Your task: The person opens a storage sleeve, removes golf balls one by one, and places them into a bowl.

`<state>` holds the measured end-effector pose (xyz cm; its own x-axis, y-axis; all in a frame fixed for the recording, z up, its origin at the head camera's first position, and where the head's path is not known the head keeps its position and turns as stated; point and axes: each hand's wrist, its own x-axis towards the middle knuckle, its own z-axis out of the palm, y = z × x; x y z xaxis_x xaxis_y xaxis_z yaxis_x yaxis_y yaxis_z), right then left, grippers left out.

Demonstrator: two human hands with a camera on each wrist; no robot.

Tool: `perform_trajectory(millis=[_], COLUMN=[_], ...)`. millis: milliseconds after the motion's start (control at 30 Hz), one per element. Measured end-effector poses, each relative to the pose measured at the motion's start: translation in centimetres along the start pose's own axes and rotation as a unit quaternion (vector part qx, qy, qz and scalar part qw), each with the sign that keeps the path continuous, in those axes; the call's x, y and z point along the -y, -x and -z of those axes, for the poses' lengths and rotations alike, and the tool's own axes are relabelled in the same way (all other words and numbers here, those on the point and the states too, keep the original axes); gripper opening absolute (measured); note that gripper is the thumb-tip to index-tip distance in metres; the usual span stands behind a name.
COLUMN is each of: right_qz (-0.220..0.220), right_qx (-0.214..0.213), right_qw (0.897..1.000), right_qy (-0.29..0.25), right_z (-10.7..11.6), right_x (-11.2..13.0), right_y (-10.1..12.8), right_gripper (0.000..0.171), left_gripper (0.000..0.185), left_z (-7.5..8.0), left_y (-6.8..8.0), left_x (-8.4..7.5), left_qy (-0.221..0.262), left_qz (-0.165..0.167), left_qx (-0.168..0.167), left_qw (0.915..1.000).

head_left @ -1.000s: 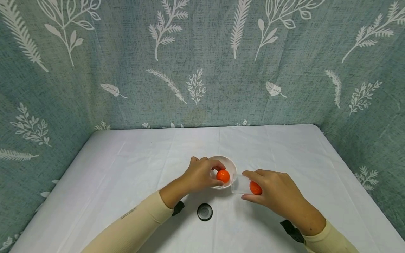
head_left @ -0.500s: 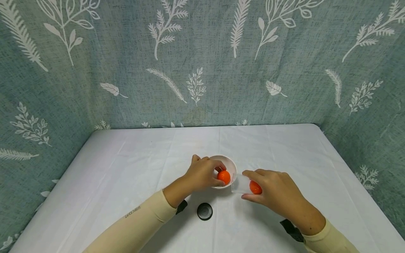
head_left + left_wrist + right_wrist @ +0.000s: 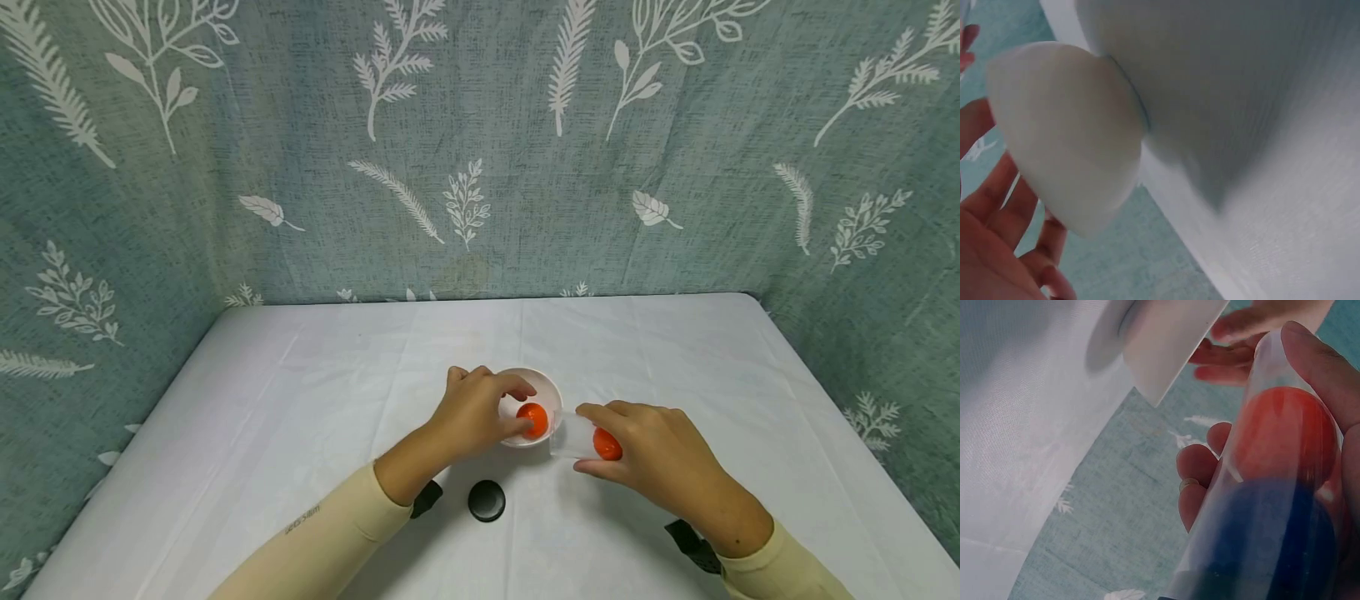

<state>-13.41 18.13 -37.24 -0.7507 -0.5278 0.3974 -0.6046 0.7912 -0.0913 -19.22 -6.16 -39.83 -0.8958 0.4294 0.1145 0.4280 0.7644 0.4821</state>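
An orange ball point(image 3: 533, 421) lies in the white bowl point(image 3: 551, 390). Over the bowl's left side is my left hand point(image 3: 474, 412), its thumb in front of the ball and its index finger apart from it. From the left wrist, the bowl's outer wall point(image 3: 1066, 131) hides the ball, and the left fingers point(image 3: 1007, 194) look spread and loosely bent. My right hand point(image 3: 651, 442) grips a clear tube point(image 3: 572, 435), its mouth at the bowl's right rim. Inside the tube, the right wrist view shows an orange ball point(image 3: 1285, 434) and a blue ball point(image 3: 1266, 537).
A round black cap-like disc point(image 3: 487, 501) lies on the white-covered table point(image 3: 360, 358), nearer to me than the bowl. A green leaf-patterned cloth point(image 3: 480, 150) hangs behind the table and along both sides.
My left thumb and fingers, which pinched the orange ball at the bowl, have spread, and the index finger has come off it. My right hand and the tube have stayed in place.
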Motion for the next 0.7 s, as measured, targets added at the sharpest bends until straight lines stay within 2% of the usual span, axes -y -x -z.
perform_trajectory(millis=[133, 267, 433, 700], right_qz=[0.003, 0.007, 0.01, 0.014], right_qx=[-0.006, -0.017, -0.023, -0.021], right_qw=[1.0, 1.0, 1.0, 1.0], right_qy=[0.001, 0.001, 0.005, 0.004], right_z=[0.0, -0.1, -0.2, -0.1], right_x=[0.0, 0.0, 0.0, 0.2], right_y=[0.0, 0.0, 0.0, 0.1], right_gripper=[0.055, 0.055, 0.057, 0.056], left_gripper=[0.026, 0.018, 0.017, 0.02], left_z=[0.1, 0.1, -0.1, -0.8], left_y=[0.9, 1.9, 2.8, 3.6], left_x=[-0.3, -0.9, -1.8, -2.3], left_qy=[0.037, 0.071, 0.102, 0.143], left_qz=[-0.015, -0.034, -0.047, -0.055], left_qx=[-0.041, -0.06, -0.069, -0.05], left_qw=[0.9984, 0.9951, 0.9912, 0.987])
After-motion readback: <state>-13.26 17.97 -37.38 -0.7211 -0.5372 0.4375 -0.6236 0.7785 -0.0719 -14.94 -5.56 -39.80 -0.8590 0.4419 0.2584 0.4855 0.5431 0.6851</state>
